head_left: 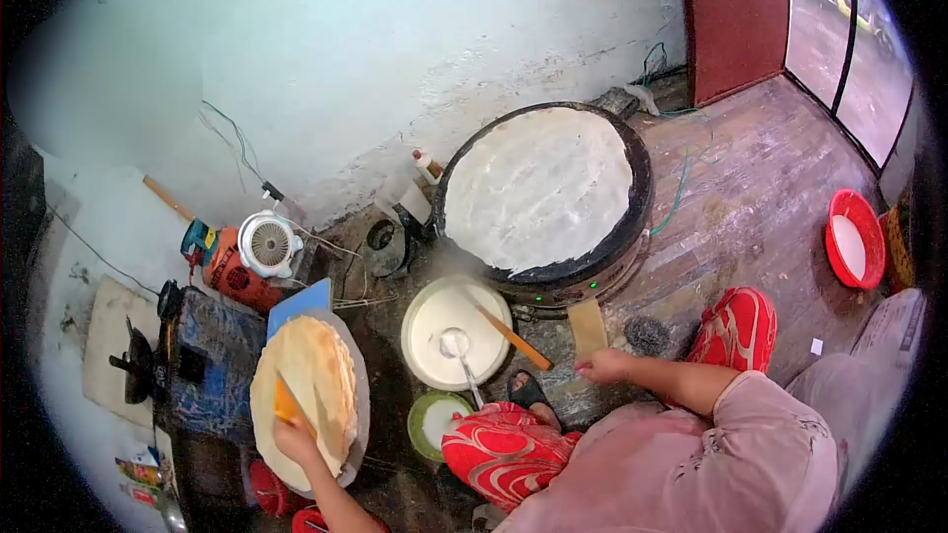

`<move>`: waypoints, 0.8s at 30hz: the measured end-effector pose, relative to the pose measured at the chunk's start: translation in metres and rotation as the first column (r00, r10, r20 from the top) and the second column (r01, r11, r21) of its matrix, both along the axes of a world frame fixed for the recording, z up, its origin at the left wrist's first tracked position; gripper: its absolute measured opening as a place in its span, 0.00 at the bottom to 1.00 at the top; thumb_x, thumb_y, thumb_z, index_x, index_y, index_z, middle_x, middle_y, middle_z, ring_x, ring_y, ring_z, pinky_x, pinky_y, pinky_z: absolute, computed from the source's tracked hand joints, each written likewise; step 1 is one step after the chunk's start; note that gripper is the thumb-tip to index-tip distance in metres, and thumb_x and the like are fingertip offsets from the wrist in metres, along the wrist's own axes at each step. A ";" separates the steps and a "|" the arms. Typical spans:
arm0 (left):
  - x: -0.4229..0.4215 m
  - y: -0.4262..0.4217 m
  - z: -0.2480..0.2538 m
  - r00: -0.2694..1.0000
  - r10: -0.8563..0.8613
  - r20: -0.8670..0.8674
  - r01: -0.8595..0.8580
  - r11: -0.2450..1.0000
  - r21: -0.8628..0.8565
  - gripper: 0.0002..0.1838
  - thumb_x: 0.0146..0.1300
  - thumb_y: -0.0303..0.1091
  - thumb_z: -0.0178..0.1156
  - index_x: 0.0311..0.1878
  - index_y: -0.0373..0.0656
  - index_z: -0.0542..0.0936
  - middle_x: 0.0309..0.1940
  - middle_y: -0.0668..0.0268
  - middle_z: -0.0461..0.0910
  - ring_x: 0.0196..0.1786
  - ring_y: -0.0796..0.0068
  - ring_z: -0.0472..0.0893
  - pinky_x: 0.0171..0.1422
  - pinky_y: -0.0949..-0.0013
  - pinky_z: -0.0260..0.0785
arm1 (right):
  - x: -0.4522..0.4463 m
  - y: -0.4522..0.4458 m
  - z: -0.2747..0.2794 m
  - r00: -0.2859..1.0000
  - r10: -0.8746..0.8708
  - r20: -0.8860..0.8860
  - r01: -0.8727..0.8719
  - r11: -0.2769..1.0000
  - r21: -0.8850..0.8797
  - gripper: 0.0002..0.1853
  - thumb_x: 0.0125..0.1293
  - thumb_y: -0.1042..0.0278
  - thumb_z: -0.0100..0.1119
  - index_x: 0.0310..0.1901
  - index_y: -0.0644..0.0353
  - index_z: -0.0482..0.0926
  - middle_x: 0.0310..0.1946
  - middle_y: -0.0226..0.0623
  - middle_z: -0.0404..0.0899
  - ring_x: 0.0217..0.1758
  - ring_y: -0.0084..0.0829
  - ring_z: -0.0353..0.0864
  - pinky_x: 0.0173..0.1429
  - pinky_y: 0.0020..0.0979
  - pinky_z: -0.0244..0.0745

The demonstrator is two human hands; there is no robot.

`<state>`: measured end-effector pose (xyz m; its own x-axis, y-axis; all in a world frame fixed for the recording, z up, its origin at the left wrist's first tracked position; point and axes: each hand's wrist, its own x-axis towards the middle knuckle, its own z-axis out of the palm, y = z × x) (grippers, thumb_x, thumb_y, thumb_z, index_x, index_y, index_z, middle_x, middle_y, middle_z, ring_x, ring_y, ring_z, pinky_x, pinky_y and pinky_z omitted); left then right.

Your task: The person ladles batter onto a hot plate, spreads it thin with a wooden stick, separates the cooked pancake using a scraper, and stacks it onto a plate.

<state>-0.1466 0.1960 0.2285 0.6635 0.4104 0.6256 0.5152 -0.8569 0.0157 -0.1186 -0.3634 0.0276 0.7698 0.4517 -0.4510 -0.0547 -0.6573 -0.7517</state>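
At the lower left, my left hand [293, 439] is closed around an orange scraper [288, 403]. The scraper lies over a stack of thin round pancakes [326, 360] on a pale round board [361, 405]. My right hand [602, 367] has its fingers curled beside the lower end of a flat tan strip [589, 324]; whether it grips anything is hidden. Behind it, a large round griddle [642, 188] carries a wide sheet of whitish batter [538, 188]. Between my hands stands a bowl of batter [408, 336] with a metal ladle [467, 375] and a wooden-handled tool [518, 339].
A green bowl [419, 429] with white contents stands near my knee. A red basin [837, 262] sits at the right. A white blower fan [269, 245], an orange machine [240, 271] and a blue-topped stand [212, 365] are at the left. Cables [681, 188] run across the floor.
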 end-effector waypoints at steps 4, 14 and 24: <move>0.015 -0.091 0.044 0.837 -0.102 0.537 0.495 0.560 -0.665 0.05 0.55 0.28 0.54 0.32 0.36 0.71 0.22 0.62 0.73 0.18 0.72 0.72 0.24 0.71 0.68 | 0.007 0.053 0.111 0.867 -0.119 0.483 -0.026 0.959 0.283 0.20 0.54 0.59 0.60 0.47 0.58 0.72 0.42 0.43 0.74 0.44 0.39 0.75 0.46 0.36 0.70; 0.023 -0.348 0.013 0.733 -0.177 0.657 0.664 -0.021 -0.747 0.03 0.57 0.23 0.51 0.34 0.33 0.71 0.25 0.62 0.75 0.19 0.78 0.73 0.24 0.75 0.70 | 0.023 0.087 0.200 0.266 -0.028 0.964 -0.006 0.999 0.031 0.25 0.51 0.63 0.52 0.54 0.55 0.67 0.46 0.38 0.67 0.50 0.37 0.66 0.52 0.38 0.62; 0.016 -0.334 -0.014 0.655 -0.679 0.331 0.660 0.302 -0.688 0.22 0.58 0.20 0.51 0.57 0.33 0.64 0.57 0.55 0.65 0.42 0.70 0.77 0.38 0.73 0.73 | 0.121 -0.067 0.145 0.663 -0.535 0.523 0.590 0.804 0.073 0.25 0.51 0.55 0.62 0.47 0.61 0.71 0.36 0.46 0.78 0.35 0.46 0.79 0.39 0.39 0.74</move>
